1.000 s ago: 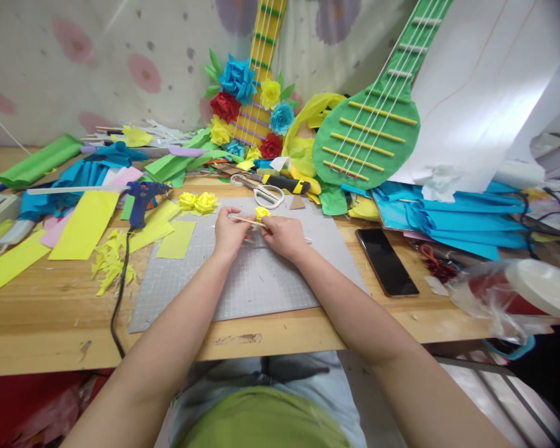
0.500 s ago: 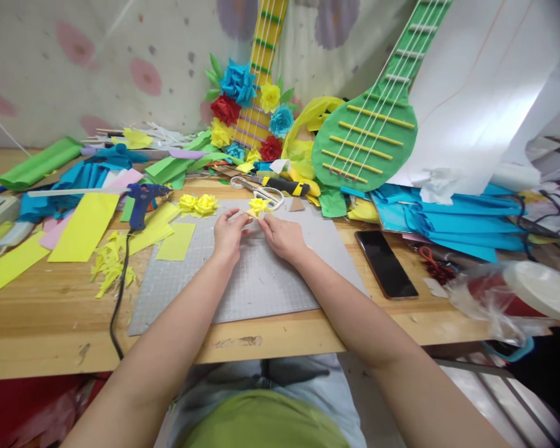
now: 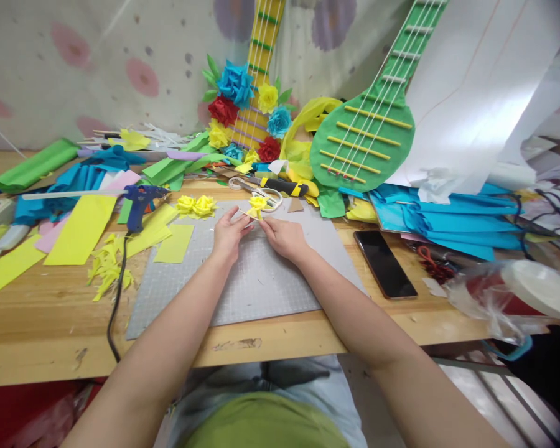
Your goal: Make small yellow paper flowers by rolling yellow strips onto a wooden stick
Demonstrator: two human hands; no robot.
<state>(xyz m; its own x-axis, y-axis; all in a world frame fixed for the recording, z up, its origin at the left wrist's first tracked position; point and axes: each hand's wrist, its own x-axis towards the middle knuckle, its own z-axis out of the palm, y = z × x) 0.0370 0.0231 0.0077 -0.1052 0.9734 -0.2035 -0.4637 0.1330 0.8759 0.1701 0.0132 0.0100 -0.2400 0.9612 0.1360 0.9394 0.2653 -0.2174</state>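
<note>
Over the grey cutting mat, my two hands meet at a small yellow paper flower. The fingers of my right hand are pinched at the base of the flower. My left hand is closed on a thin pale stick, which slants across to the flower's base; the exact contact is too small to make out. Two finished-looking yellow paper roses lie at the mat's far left edge, and a yellow paper piece rests on its left side.
To the left are a blue glue gun with its cord, yellow strips and paper scraps. White-handled scissors and a cutter knife lie behind my hands. Paper guitars, one green, stand at the back. A phone lies right.
The flower stands slightly more upright between my fingers, and the stick beside it shows more clearly. My hands have barely moved; the whole view has shifted a little.
</note>
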